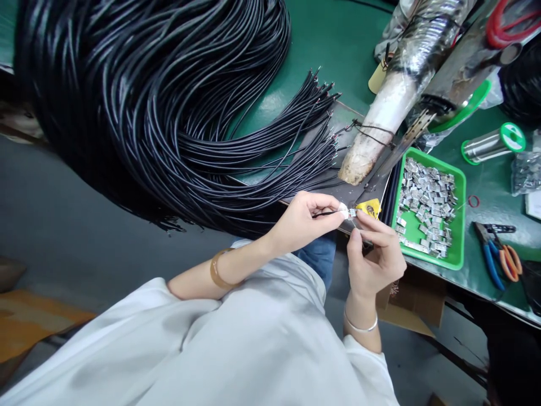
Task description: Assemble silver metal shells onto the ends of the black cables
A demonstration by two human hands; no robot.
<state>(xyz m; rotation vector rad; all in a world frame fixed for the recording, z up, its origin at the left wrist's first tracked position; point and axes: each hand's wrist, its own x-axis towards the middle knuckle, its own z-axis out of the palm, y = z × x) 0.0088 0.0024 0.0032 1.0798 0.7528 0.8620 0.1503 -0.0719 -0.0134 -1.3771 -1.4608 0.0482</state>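
Between thumb and fingers, my left hand (306,220) pinches the end of a black cable (323,213). White coverings show on its fingertips. A small metal connector (352,212) sits at the cable end, just past those fingertips. My right hand (377,254) is close by on the right, its thumb and fingers pinching a thin wire (355,224) that points toward the connector. Right behind the connector lies a yellow piece (369,208) at the table edge. A large bundle of black cables (169,107) spreads over the left, with stripped ends near the middle.
A green tray (460,225) of metal connectors stands right of my hands. Above them slopes a wrapped white tube (376,124). Farther right are a wire spool (492,144), blue-handled pliers (490,259), an orange-handled tool (510,262) and red-handled scissors (502,28).
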